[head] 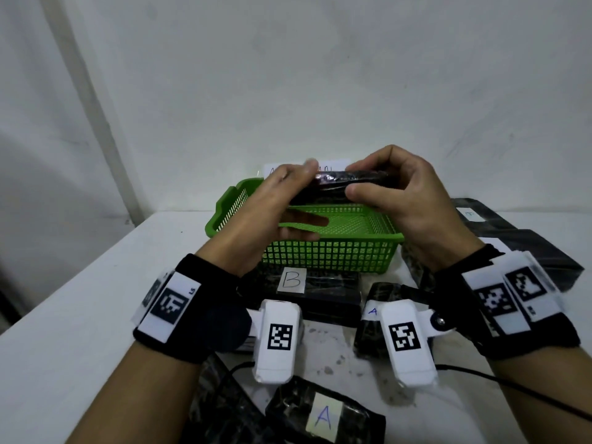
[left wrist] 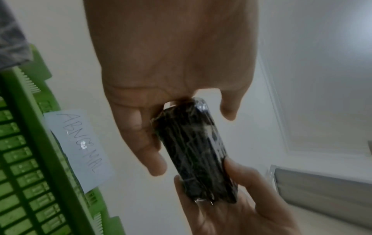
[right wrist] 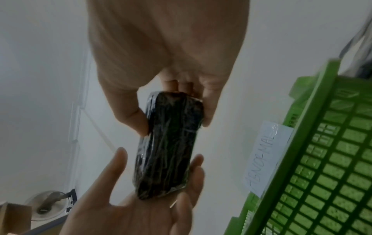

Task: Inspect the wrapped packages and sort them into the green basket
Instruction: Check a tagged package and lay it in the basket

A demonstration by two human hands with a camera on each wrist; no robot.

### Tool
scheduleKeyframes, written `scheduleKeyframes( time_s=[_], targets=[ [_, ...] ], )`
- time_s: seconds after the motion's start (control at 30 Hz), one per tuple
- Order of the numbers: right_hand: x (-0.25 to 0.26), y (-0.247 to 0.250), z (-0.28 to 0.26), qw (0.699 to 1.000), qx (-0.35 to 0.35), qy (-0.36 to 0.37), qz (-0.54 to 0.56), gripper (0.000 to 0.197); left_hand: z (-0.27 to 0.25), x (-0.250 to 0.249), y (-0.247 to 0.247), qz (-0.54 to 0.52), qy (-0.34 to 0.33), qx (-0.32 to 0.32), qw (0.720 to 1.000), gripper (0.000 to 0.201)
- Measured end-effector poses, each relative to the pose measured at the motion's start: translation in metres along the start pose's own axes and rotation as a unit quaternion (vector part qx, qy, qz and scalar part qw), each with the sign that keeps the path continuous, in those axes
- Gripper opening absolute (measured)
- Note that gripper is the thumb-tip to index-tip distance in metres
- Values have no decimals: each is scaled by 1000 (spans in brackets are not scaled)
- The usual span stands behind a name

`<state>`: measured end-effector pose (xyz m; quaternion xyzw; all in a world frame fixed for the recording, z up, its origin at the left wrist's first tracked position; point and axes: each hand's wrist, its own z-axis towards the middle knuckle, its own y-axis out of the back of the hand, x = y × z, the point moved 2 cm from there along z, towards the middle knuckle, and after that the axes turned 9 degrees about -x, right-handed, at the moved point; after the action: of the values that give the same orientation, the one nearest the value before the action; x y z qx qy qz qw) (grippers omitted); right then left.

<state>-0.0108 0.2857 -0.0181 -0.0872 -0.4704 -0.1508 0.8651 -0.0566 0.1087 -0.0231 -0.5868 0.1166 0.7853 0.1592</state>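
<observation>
A black package point(head: 333, 184) wrapped in clear film hangs lengthwise above the green basket point(head: 336, 243). My right hand point(head: 354, 179) pinches its right end between thumb and fingers. My left hand point(head: 307, 193) cradles the left end, with its thumb above and its straight fingers spread below. In the left wrist view the package point(left wrist: 193, 151) runs from my left hand's fingers point(left wrist: 145, 143) to the right hand point(left wrist: 231, 198). The right wrist view shows the package point(right wrist: 169, 151) gripped at the top, with the left hand point(right wrist: 157, 160) spread under its lower end.
A paper label reading ABNORMAL point(left wrist: 80, 147) is fixed to the basket's far side. More black packages lie on the white table: one marked B point(head: 291, 280), two marked A point(head: 322, 418) point(head: 373, 312), and others at the right point(head: 512, 235). A black cable point(head: 512, 386) trails right.
</observation>
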Motion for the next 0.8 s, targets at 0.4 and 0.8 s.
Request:
scheduleKeyframes(
  time_s=[0.4, 0.8],
  targets=[
    [-5, 2, 2, 992, 17, -116, 46, 44, 4, 2, 1, -6, -119, -43, 992, 39],
    [3, 10, 3, 996, 4, -57, 64, 51, 5, -3, 3, -145, -50, 10, 988, 35]
  ],
)
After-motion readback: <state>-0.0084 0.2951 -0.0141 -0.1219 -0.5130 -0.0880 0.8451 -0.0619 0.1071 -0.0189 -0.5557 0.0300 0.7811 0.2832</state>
